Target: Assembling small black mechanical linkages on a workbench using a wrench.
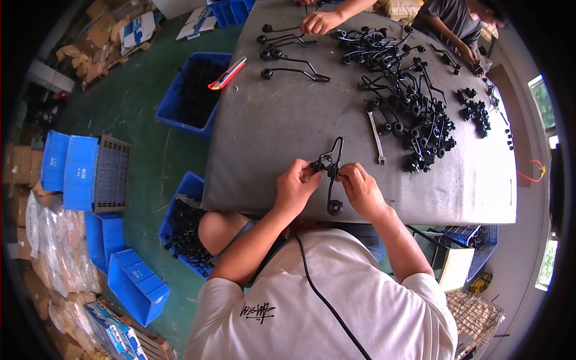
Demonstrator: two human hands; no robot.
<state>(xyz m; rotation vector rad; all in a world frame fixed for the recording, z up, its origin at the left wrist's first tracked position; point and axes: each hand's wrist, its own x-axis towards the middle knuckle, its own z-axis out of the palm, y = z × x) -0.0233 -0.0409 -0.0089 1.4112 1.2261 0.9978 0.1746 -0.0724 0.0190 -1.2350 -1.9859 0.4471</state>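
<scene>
Pinches black rod (332, 191) near its middle, in closed grip of left hand (296, 187) and right hand (361, 187), over near part of table (276, 129). Has wrench (377, 139) beyond, beside heap (414, 108); then cutter (228, 74) on left edge, loose rods (267, 74), co-worker's hand (321, 23).

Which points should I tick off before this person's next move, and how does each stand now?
1. Left hand has the black rod part: ok, grip on its left side.
2. Right hand steadies it: ok, grip on its right side.
3. Fit at the part's middle: cannot tell; too small and partly covered.
4. Wrench clear of both hands: ok, lying on the table beside the pile of black rods.
5. Utility knife fully on the table: not ok, one end seems to overhang the left edge.
</scene>
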